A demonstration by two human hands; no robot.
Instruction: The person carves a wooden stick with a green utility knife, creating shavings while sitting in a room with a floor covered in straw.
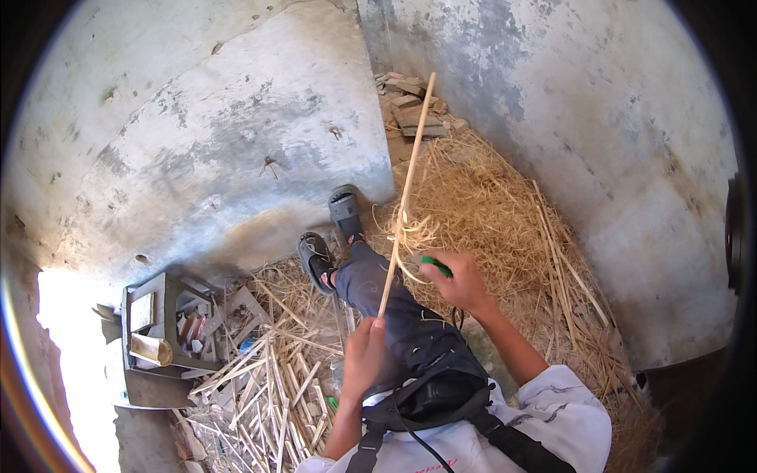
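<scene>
My left hand is closed around the lower end of a long, pale wooden stick, which slants up and away past my legs. Thin curled shavings cling to the stick about halfway along. To the right of it, my right hand grips a green-handled tool; its working end is too small to make out. A loose curl of wood hangs between the tool and the stick. My outstretched legs, in dark trousers, lie under the stick.
A heap of fine shavings covers the floor ahead and right, with long sticks along the wall. Cut pieces lie scattered at left, near an overturned stool-like frame holding odds and ends. Broken bricks fill the far corner.
</scene>
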